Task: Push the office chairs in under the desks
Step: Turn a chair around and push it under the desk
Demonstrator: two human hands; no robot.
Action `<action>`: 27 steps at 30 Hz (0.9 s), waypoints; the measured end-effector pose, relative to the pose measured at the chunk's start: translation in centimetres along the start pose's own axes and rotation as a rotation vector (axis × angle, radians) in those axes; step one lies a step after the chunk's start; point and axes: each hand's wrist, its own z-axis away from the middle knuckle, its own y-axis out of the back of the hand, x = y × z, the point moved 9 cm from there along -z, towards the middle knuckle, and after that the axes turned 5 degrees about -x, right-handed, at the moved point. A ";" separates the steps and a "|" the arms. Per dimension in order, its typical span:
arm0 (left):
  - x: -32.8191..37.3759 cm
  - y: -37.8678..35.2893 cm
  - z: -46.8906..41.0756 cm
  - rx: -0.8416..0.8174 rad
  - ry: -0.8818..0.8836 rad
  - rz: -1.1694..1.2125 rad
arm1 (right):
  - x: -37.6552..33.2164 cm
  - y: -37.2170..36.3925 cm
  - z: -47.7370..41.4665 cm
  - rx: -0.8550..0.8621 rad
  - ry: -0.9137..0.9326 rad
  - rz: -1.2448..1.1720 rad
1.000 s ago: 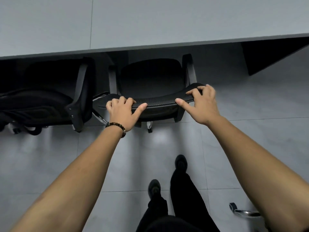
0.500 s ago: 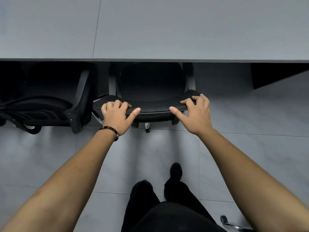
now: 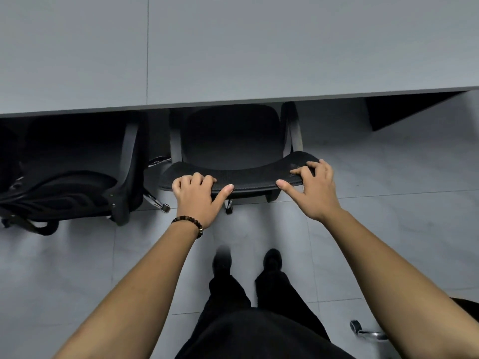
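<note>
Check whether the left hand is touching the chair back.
Touching: the head view shows the left hand gripping the chair back, fingers over its top edge.

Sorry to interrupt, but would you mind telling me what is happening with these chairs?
A person stands at a grey desk with both hands on the top edge of a black mesh office chair's backrest. The left hand curls over its left part, the right hand rests on its right end. The front of the seat already sits under the desk edge. A second black chair stands to the left, partly under the desk.
</note>
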 end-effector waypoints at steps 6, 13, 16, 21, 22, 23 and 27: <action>0.4 0.5 -0.6 0.009 0.003 -0.002 | -0.3 0.6 -0.7 -0.003 0.011 0.010; 0.1 2.1 -0.7 -0.163 0.026 0.201 | -1.0 2.3 0.4 -0.023 -0.079 -0.016; -0.2 5.5 2.2 -0.075 0.069 0.492 | -2.1 3.3 3.2 0.027 -0.029 -0.158; -2.2 9.4 11.7 -0.029 0.127 0.870 | -2.8 4.0 13.5 0.146 -0.018 -0.534; -2.8 9.5 13.5 -0.029 0.148 0.930 | -2.4 3.6 15.9 0.176 -0.041 -0.603; -3.3 9.4 15.0 -0.039 0.164 0.985 | -2.1 3.0 18.4 0.202 -0.071 -0.673; -4.2 6.8 18.1 -0.172 0.174 1.081 | 0.3 -0.7 26.9 0.307 -0.236 -0.847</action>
